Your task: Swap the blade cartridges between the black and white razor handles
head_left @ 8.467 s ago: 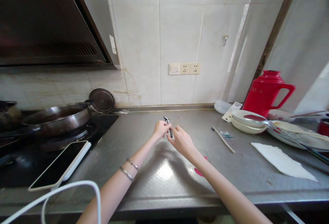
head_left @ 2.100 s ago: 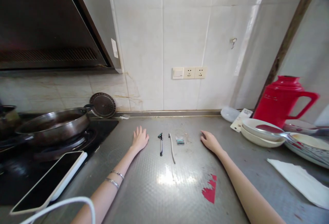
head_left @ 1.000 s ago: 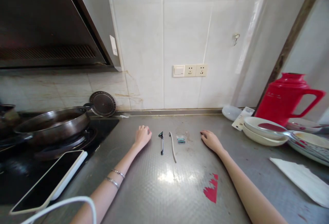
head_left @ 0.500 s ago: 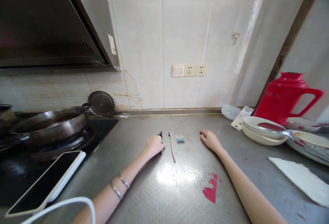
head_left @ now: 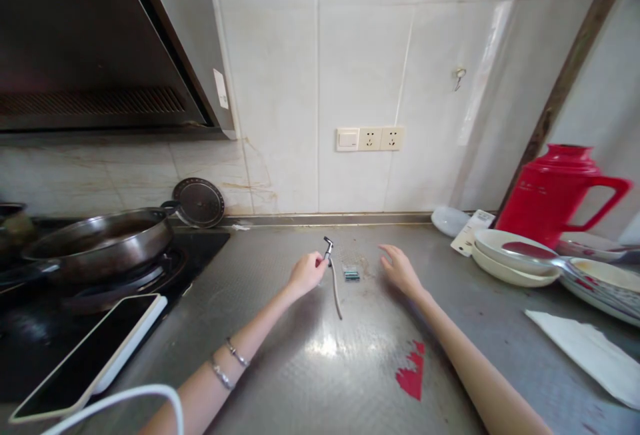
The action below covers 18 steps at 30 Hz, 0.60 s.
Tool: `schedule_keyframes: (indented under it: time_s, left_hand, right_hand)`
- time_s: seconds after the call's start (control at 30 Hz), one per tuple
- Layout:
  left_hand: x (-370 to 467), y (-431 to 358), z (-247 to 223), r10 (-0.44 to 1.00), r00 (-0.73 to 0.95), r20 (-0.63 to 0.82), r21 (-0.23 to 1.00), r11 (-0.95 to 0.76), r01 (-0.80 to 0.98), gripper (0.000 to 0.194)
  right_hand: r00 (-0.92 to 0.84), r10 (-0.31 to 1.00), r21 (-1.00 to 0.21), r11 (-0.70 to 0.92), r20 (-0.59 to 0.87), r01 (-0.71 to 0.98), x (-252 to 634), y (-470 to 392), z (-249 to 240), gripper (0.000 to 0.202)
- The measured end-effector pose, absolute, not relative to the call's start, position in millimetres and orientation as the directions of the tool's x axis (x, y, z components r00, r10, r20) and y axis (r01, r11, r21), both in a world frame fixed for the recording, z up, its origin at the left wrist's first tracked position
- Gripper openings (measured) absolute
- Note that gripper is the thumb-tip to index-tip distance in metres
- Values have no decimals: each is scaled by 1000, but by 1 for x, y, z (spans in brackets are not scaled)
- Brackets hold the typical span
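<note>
Pinched in the fingers of my left hand is a small black-and-silver tool with an angled head, held upright above the metal counter; its exact kind is unclear. Just right of it lies a thin, curved whitish cord-like strip. A pair of small green batteries rests between my two hands. My right hand is raised a little at the right of the batteries, fingers apart and holding nothing.
A pan stands on the black stove at left, with a phone and white cable nearer me. To the right are stacked bowls, a red thermos and a white paper. A red patch marks the counter.
My left hand has lifted the tool and moved it right, turning its head upward. My right hand has come off the counter and shifted slightly left, towards the batteries.
</note>
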State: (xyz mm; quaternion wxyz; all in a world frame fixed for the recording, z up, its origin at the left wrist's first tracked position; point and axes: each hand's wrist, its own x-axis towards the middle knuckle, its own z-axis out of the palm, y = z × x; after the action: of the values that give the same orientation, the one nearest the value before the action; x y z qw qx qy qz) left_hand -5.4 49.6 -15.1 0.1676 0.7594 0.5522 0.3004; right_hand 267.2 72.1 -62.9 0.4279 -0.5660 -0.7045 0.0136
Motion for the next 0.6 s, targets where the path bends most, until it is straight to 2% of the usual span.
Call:
schedule_keyframes:
  time_s: [0.07, 0.17, 0.23, 0.3, 0.4, 0.6]
  left_hand:
    - [-1, 49, -13, 929, 263, 260, 695, -369, 617, 27]
    - [5, 46, -11, 919, 321, 227, 812, -361, 459, 25]
    - [7, 43, -10, 911, 365, 193, 867, -333, 371, 24]
    - [8, 41, -9, 896, 413, 161, 909, -298, 291, 23]
    - [10, 40, -10, 868, 477, 137, 944, -260, 203, 23]
    - [3, 39, -5, 821, 570, 45, 962, -188, 196, 28]
  right_hand:
    - [30, 858, -688, 391, 513, 611, 239, 66, -50, 36]
    - [-54, 942, -924, 335, 331, 184, 194, 50, -34, 43]
    - [-127, 956, -964, 261, 265, -51, 171, 38, -27, 43]
    - [-146, 955, -954, 228, 258, -193, 156, 28, -24, 43]
    - [-89, 967, -940, 208, 240, -269, 147, 21, -23, 43]
    - [3, 973, -955, 228, 231, -190, 146, 18, -20, 46]
